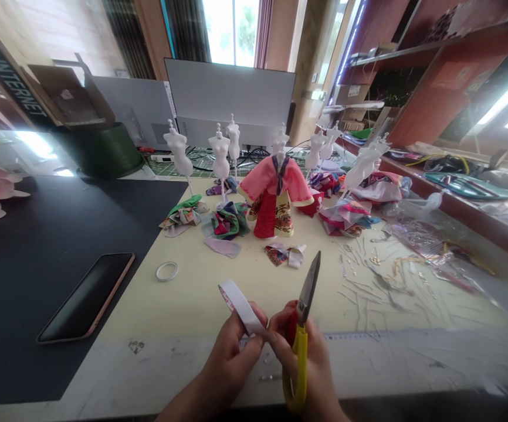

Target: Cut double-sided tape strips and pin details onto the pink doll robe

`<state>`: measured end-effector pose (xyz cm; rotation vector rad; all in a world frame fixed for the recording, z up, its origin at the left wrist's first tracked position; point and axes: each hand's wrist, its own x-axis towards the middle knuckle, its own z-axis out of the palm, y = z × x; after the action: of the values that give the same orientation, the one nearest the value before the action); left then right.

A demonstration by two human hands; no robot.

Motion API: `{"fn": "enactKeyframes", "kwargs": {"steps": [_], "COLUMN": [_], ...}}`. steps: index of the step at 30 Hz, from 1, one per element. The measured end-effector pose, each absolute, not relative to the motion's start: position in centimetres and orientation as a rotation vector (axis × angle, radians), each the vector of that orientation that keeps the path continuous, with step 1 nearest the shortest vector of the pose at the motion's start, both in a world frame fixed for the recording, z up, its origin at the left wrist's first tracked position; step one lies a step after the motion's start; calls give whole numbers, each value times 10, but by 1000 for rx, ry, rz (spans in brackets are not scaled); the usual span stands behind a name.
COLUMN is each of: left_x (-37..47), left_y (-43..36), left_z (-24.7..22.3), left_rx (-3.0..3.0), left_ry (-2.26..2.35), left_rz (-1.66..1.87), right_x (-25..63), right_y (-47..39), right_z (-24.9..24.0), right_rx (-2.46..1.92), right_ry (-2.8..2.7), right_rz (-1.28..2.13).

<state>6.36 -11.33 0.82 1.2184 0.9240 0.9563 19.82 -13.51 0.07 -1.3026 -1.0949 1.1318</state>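
Note:
Near the front edge of the table, my left hand (232,351) is closed around a roll of white tape (241,305), its ring tilted up to the left. My right hand (309,351) holds scissors (301,357) with yellow handles, their blades together and pointing up. The thumbs and fingertips of both hands meet at the tape's lower end; whether they pinch a loose tape end I cannot make out. Beyond the hands stands a small pink and red robe (277,187) on a white doll mannequin. A second thin tape ring (166,271) lies to the left.
Several white mannequins (220,149) stand behind, with folded doll clothes (230,221) around them. A phone (89,296) rests on a black mat (3,264) at left. Thin metal bits and chains (368,275) and clear plastic bags (425,234) spread over the right side. A monitor (232,97) stands behind.

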Motion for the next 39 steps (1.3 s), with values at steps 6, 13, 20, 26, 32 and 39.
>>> {"fn": "enactKeyframes", "kwargs": {"steps": [6,13,20,26,32,39], "left_x": [64,57,46,53,60,56], "left_y": [-112,-107,-97,-98,-103,-103], "left_z": [9,17,26,28,26,28], "left_rx": [1206,1211,1155,1134,1170,1305], "left_ry": [984,1037,1026,994,978,1001], "left_rz": [920,946,927,950,929,863], "right_x": [197,215,245,218,199,200], "right_y": [-134,-134,-140,-134,-122,-121], "right_z": [4,8,5,15,22,18], "right_rx": [-1289,-1344,-1237,-1324,-1212,-1212], "right_ry": [-1083,-1126,-1378,-1121,-1103,-1053], "right_rz": [1097,961,1208,1173,1109,1106]}}
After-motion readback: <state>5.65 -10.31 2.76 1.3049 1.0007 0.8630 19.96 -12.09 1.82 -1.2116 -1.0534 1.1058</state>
